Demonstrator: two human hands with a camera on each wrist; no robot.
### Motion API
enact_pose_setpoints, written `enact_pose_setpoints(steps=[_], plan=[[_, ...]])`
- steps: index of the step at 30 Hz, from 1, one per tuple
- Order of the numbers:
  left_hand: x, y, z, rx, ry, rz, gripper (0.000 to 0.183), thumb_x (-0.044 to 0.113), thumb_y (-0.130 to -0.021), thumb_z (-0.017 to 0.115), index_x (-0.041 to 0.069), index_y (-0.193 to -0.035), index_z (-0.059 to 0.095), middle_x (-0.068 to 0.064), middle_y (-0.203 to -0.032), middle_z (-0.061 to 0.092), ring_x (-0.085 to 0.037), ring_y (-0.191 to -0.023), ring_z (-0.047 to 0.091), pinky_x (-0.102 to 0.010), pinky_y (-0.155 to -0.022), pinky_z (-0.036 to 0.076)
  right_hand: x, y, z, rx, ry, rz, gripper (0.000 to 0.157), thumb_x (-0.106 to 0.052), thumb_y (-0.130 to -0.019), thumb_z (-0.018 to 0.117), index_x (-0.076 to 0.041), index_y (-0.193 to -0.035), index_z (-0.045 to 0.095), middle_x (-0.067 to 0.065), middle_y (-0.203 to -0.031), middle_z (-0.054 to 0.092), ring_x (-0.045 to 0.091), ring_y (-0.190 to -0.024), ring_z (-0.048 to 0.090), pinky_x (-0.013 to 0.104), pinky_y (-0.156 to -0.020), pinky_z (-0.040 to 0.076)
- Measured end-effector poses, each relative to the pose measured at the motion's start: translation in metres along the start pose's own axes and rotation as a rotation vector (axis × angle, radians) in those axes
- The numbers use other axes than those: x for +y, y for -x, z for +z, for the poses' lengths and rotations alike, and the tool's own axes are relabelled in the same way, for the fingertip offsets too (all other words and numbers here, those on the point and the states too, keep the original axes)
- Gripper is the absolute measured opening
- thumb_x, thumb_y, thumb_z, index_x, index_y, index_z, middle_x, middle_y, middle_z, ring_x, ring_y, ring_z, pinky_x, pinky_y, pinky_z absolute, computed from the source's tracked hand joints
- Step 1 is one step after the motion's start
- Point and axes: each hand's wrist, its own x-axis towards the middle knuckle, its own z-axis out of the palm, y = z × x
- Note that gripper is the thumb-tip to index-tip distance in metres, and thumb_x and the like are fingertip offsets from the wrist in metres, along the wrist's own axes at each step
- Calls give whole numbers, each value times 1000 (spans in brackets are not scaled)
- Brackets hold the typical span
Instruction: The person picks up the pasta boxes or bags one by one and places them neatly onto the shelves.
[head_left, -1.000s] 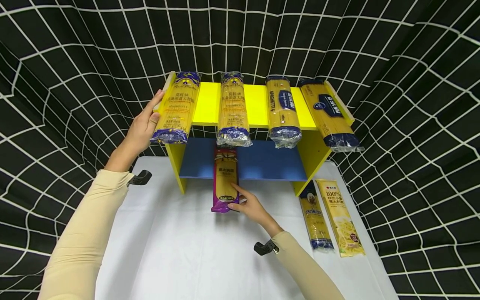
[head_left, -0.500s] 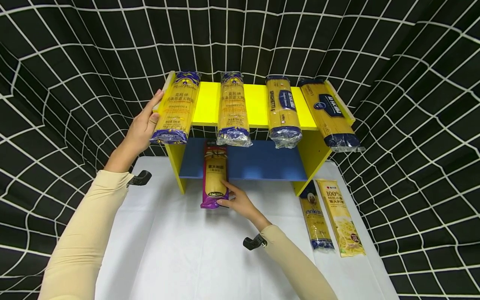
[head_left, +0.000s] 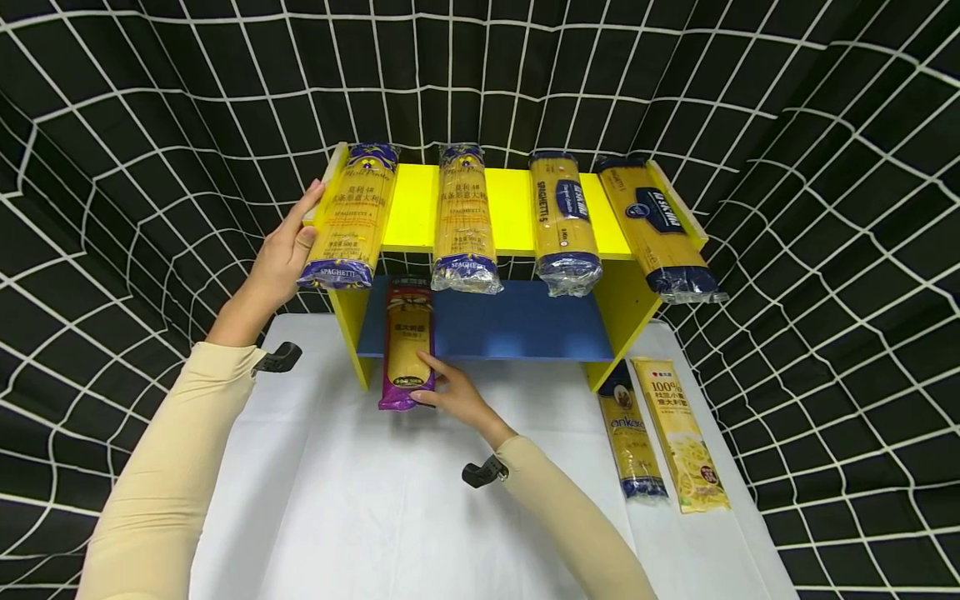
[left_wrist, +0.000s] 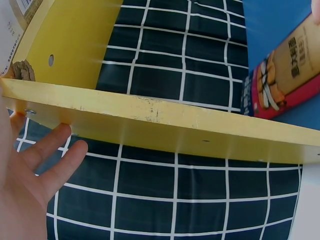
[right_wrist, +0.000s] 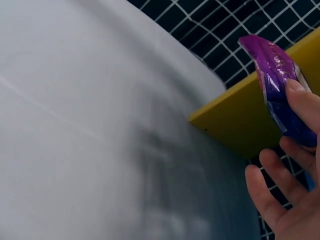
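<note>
In the head view, my right hand (head_left: 460,397) pinches the lower right edge of a purple-ended spaghetti pack (head_left: 409,342). The pack's far part lies over the blue lower shelf (head_left: 525,321), near the left side panel, and its purple end juts out past the front edge. From the right wrist, the thumb shows on the crinkled purple wrapper (right_wrist: 272,70), other fingers spread below. My left hand (head_left: 279,254) rests against the outside of the rack's yellow left side panel (left_wrist: 150,112), fingers extended, beside the leftmost spaghetti pack (head_left: 352,212) on the upper shelf.
The yellow upper shelf (head_left: 513,208) also bears a second blue-ended spaghetti pack (head_left: 463,217) and two dark-blue-labelled packs (head_left: 566,221) (head_left: 660,225). Two more pasta packs (head_left: 632,437) (head_left: 681,433) lie on the white table at right. Black grid-patterned cloth (head_left: 480,75) surrounds the table.
My right hand has moved the purple-ended spaghetti pack leftward along the blue shelf, from near its middle toward the left side panel. The left hand has stayed in place.
</note>
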Motion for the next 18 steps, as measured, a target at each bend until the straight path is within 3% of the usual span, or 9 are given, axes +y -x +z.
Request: enact_pose_setpoints(steps=[3, 6, 9, 10, 12, 15, 18], plan=[[0, 0, 0, 0, 2, 0, 55, 43, -105, 32, 40, -158, 17, 19, -166, 12, -37, -122, 56, -4, -89, 38, -3, -5, 4, -2, -15, 19, 75, -28, -88, 76, -35, -152, 38, 4, -151, 50, 16, -95, 57, 23, -73, 49], [1, 0, -1, 0, 5, -3, 55, 44, -105, 32, 40, -157, 17, 20, -166, 12, -37, -129, 53, -27, -102, 48, -5, -10, 9, -8, -46, 42, 74, -25, -88, 76, -37, -151, 38, 2, -153, 47, 19, -98, 58, 23, -73, 49], [1, 0, -1, 1, 14, -2, 55, 44, -105, 32, 40, -157, 18, 20, -166, 12, -38, -134, 50, -49, -105, 46, -8, -15, 14, -21, -111, 52, 73, -22, -90, 75, -37, -151, 38, 3, -157, 43, 22, -107, 61, 22, -76, 52], [1, 0, -1, 3, 17, 0, 55, 44, -104, 32, 40, -157, 18, 20, -166, 12, -38, -134, 50, -48, -105, 46, -8, -17, 15, -23, -134, 55, 73, -21, -89, 75, -36, -151, 38, 4, -156, 43, 23, -110, 62, 22, -77, 53], [1, 0, -1, 5, 17, 2, 55, 44, -105, 32, 40, -157, 18, 20, -166, 12, -38, -132, 51, -31, -104, 47, -10, -20, 19, -30, -192, 58, 74, -19, -89, 75, -34, -152, 38, 9, -151, 49, 22, -110, 64, 22, -77, 54], [0, 0, 0, 8, 13, 5, 55, 44, -105, 32, 40, -157, 18, 20, -166, 12, -37, -124, 55, -7, -90, 40, -11, -24, 24, -37, -259, 54, 75, -15, -89, 75, -28, -153, 38, 18, -136, 61, 16, -96, 67, 19, -69, 53], [0, 1, 0, 10, 10, 10, 55, 44, -105, 32, 40, -157, 18, 21, -166, 12, -36, -117, 57, -2, -83, 35, -16, -27, 27, -47, -317, 34, 77, -8, -88, 74, -19, -154, 37, 28, -115, 68, 11, -75, 64, 19, -59, 50]])
